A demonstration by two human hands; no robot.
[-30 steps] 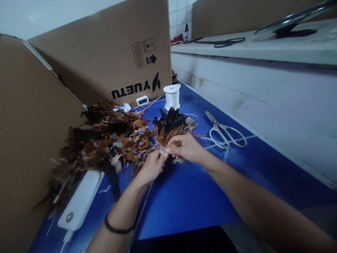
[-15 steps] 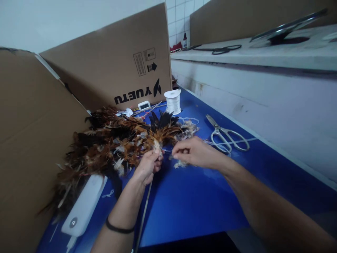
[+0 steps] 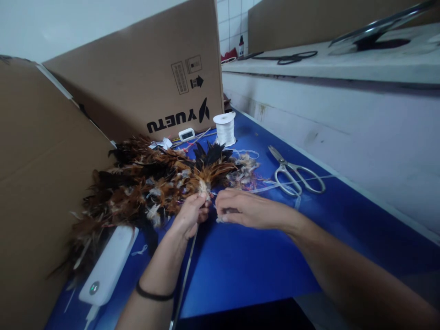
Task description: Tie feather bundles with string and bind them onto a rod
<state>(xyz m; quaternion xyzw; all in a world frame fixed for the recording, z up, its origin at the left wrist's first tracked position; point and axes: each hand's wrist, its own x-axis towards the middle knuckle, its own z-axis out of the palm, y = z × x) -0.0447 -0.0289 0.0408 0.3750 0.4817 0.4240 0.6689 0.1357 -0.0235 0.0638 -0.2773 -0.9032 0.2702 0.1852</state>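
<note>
My left hand [image 3: 192, 213] is closed around the pale base of a bunch of brown and black feathers [image 3: 215, 172]. A thin stick [image 3: 187, 275] runs from under this hand toward the front edge of the table. Just to the right, my right hand [image 3: 237, 208] is pinched, its fingertips close to the feather base. A white string seems to be in that pinch, though the fingers mostly cover it. Beyond my left hand lies a heap of loose feathers [image 3: 130, 183]. Scissors [image 3: 292, 172] rest partly spread on the blue table, to the right of my right hand.
A spool of white string [image 3: 225, 130] stands at the back, beside a small white digital display [image 3: 186, 134]. A white power bank [image 3: 108, 268] with a cable lies at the left. Cardboard boxes [image 3: 137, 78] wall the left and back; a ledge [image 3: 360, 68] runs along the right.
My right hand has come left and slightly nearer to me, closer to my left hand. My left hand keeps its hold on the feather bunch. The view has shifted slightly.
</note>
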